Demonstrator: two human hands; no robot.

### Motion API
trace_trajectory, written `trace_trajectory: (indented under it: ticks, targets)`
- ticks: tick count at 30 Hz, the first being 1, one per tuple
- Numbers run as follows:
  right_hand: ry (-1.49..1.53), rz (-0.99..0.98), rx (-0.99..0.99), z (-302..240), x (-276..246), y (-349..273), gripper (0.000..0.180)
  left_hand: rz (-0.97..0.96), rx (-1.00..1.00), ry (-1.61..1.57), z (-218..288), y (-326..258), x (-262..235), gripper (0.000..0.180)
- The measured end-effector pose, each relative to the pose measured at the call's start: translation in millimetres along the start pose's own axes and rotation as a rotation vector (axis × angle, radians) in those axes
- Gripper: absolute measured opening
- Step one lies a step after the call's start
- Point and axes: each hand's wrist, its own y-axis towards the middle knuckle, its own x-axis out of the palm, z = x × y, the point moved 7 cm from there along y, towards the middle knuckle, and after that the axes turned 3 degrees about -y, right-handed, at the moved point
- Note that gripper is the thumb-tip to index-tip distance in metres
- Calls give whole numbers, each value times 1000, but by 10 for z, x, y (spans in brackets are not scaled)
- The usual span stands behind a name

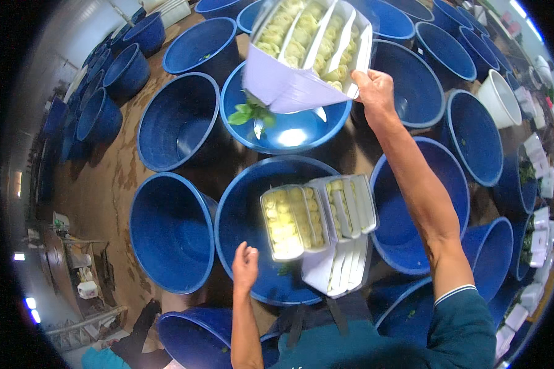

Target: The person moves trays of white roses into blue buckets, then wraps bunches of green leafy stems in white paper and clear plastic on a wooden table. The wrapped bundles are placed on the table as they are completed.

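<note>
My right hand (376,92) grips one edge of a wrapped rose bunch (298,77), with my arm stretched out. Pale green-yellow blooms sit in rows between white cardboard strips in its wrap. The bunch is tilted over a blue bucket (337,132) at the far middle, and green leaves (252,114) show below it. Nearer to me, a large blue bucket (243,184) holds other wrapped bunches: one of pale yellow roses (282,224), one beside it (351,206), and one lower down (335,267). Over this bucket's left side, my left hand (245,265) has curled fingers with nothing visible in them.
Blue buckets stand close on all sides, such as one at the left (169,234) and one at the right (455,209). A white bucket (500,98) stands at the far right. Wet brown floor (114,203) runs along the left, near a wooden stand (64,264).
</note>
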Motion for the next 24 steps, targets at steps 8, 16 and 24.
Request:
trace_trajectory:
  ticks: [8,16,24]
  targets:
    - [-298,144,136,2329,-157,1017,30,89,4,279,127,380,897,42]
    - [-538,163,231,3765,-578,1147,30,104,-40,338,324,398,840,39]
    - [-738,136,240,3778,-1195,1266,36,181,171,403,381,435,862,27]
